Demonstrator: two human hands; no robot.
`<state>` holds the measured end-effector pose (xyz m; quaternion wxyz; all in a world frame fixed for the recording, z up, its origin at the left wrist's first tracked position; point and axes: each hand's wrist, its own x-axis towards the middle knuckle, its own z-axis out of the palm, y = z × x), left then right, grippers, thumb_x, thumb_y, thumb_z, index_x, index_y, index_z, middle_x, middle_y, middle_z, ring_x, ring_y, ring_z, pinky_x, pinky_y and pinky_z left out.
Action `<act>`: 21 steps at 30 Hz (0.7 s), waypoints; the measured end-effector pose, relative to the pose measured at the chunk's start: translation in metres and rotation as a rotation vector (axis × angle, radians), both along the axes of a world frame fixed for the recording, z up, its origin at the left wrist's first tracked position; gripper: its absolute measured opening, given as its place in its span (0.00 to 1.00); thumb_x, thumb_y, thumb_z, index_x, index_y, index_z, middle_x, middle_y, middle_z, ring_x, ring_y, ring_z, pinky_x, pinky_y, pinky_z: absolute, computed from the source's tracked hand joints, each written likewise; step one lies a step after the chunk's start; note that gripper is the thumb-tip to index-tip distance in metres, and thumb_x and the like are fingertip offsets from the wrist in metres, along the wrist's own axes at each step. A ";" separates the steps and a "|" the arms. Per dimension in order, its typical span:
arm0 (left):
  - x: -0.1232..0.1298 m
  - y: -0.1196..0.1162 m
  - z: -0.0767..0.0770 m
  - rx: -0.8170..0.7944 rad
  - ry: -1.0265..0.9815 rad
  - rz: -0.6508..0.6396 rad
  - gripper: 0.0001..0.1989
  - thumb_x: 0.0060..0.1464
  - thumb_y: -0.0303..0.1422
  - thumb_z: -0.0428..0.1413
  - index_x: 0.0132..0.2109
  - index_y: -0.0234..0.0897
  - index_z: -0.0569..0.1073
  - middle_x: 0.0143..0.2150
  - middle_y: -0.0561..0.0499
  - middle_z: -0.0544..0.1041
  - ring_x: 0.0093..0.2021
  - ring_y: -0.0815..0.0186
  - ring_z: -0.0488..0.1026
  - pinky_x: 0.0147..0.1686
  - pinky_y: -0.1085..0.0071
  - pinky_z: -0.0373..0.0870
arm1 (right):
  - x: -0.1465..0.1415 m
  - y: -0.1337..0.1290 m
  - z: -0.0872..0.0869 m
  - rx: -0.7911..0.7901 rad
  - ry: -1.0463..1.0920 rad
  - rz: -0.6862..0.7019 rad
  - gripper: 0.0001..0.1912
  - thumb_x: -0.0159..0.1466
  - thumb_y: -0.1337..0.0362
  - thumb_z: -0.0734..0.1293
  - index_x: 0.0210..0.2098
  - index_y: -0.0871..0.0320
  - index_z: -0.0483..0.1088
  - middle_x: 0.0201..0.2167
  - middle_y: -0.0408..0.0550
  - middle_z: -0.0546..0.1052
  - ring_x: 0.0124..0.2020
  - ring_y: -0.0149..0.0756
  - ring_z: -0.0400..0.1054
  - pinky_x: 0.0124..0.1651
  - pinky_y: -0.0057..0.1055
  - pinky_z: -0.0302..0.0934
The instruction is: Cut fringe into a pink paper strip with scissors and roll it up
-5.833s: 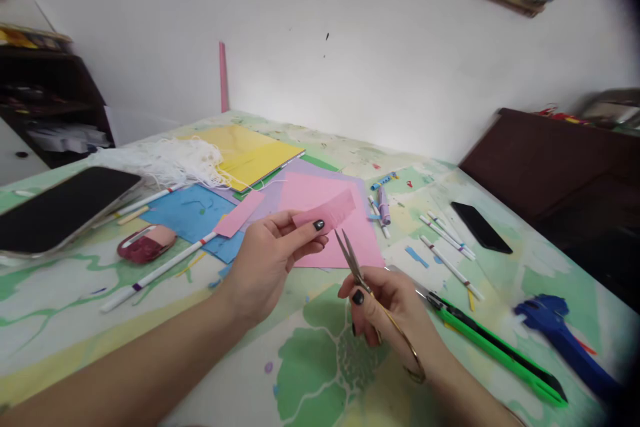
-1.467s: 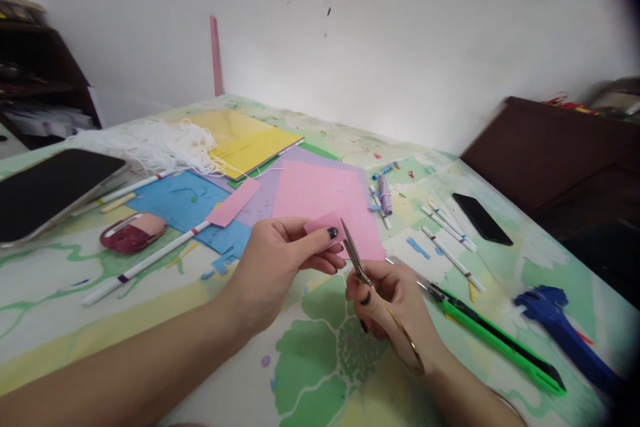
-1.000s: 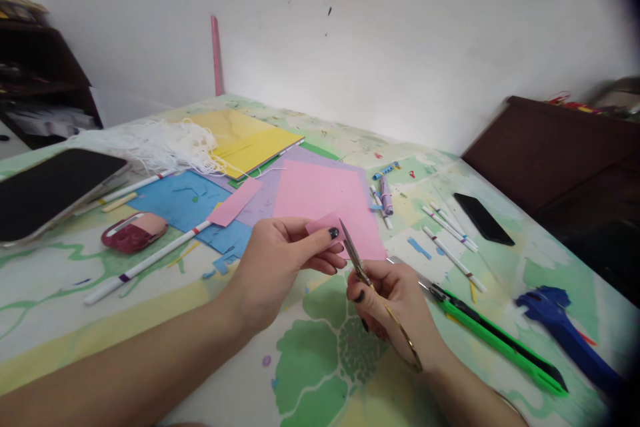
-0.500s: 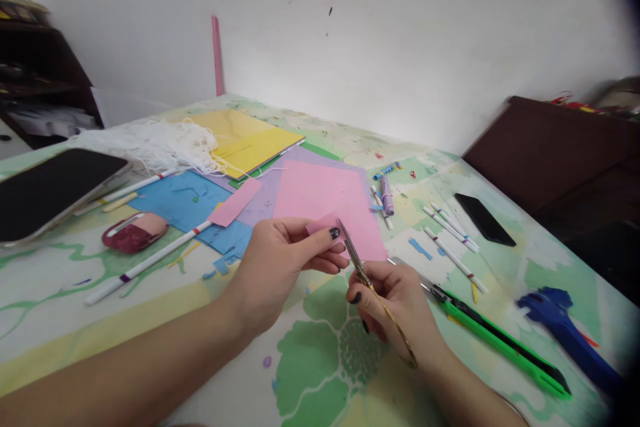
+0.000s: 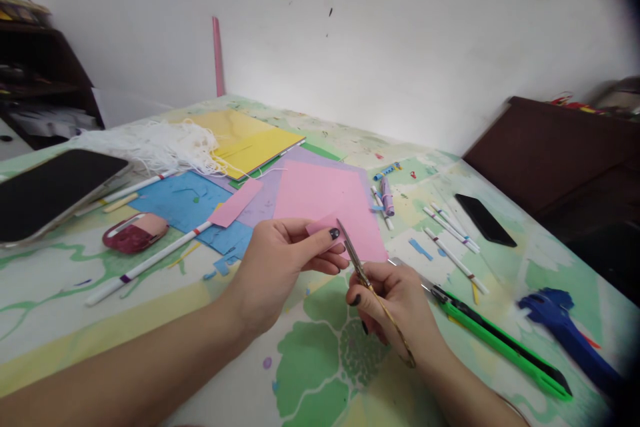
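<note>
Between the thumb and fingers of my left hand [image 5: 285,260] is a small piece of pink paper [image 5: 320,223]. My right hand [image 5: 393,303] grips a pair of gold-handled scissors [image 5: 361,272]. Their blades point up and away, at the right edge of the held paper; whether they are parted is hard to tell. Behind both hands lies a large pink sheet [image 5: 325,193] on top of a purple sheet [image 5: 260,203]. A green utility knife [image 5: 505,340] rests just right of my right hand, its blade tip partly hidden behind that hand.
White string [image 5: 150,147] and yellow sheets [image 5: 265,147] lie at the back left, above blue paper [image 5: 170,200]. A tablet-like device [image 5: 55,193] and a white stick with a pink paper flag [image 5: 237,203] are left. A phone [image 5: 485,219] and blue tool [image 5: 565,327] lie right.
Almost nothing differs. Both hands, the pink paper and the scissors keep nearly the same place.
</note>
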<state>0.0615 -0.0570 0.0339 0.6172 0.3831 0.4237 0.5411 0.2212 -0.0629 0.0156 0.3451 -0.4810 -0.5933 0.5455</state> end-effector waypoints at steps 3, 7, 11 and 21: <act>0.000 0.000 0.000 0.008 0.003 -0.001 0.07 0.48 0.31 0.61 0.27 0.31 0.78 0.24 0.48 0.79 0.25 0.70 0.75 0.27 0.79 0.71 | 0.000 0.001 0.000 -0.005 0.004 0.003 0.18 0.48 0.56 0.74 0.17 0.60 0.65 0.08 0.36 0.61 0.09 0.21 0.49 0.11 0.20 0.42; -0.001 0.000 0.000 0.015 0.000 -0.004 0.07 0.48 0.31 0.61 0.27 0.31 0.78 0.24 0.48 0.79 0.26 0.70 0.75 0.27 0.79 0.71 | 0.001 0.001 -0.002 0.007 0.018 0.011 0.19 0.48 0.55 0.74 0.17 0.60 0.63 0.08 0.35 0.59 0.09 0.21 0.48 0.12 0.20 0.42; -0.001 0.000 0.000 0.014 -0.004 -0.008 0.07 0.48 0.31 0.61 0.27 0.31 0.78 0.24 0.48 0.79 0.26 0.70 0.75 0.27 0.79 0.72 | 0.002 -0.002 -0.003 0.063 0.061 0.044 0.21 0.50 0.50 0.72 0.20 0.60 0.63 0.10 0.35 0.58 0.11 0.20 0.47 0.13 0.20 0.42; -0.001 0.000 -0.001 0.009 0.004 -0.009 0.07 0.48 0.32 0.61 0.27 0.30 0.78 0.24 0.47 0.78 0.25 0.69 0.75 0.27 0.78 0.72 | 0.002 -0.002 -0.002 0.081 0.069 0.082 0.24 0.51 0.45 0.70 0.21 0.61 0.64 0.12 0.37 0.58 0.12 0.21 0.47 0.14 0.21 0.42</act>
